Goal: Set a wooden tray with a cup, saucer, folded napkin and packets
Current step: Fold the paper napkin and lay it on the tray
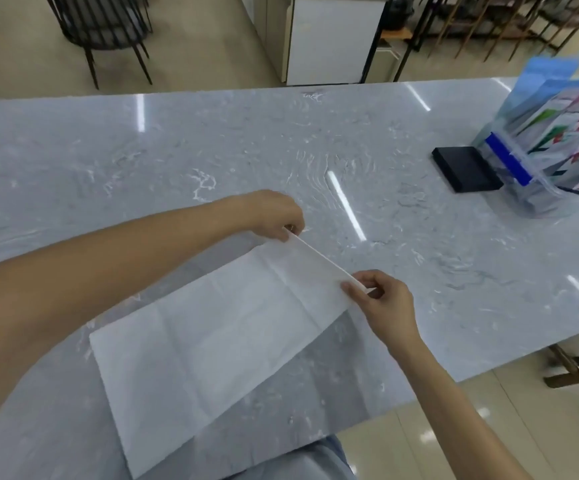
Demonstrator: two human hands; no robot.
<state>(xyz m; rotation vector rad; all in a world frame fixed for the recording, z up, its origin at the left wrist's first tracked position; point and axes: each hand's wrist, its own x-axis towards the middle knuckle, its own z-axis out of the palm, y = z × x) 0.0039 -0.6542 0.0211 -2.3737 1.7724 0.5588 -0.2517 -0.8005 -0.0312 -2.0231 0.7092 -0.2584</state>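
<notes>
From the head view: left hand (274, 216) and right hand (381, 299) each pinched shut on a far corner of the white napkin (211, 344), lifted off the marble table (108, 161), near half lying flat, probably for folding over.

I see a grey marbled bench (211, 140), white napkin (211, 341) spread on it, black box (466, 169) beside a leaflet rack (551, 161).
</notes>
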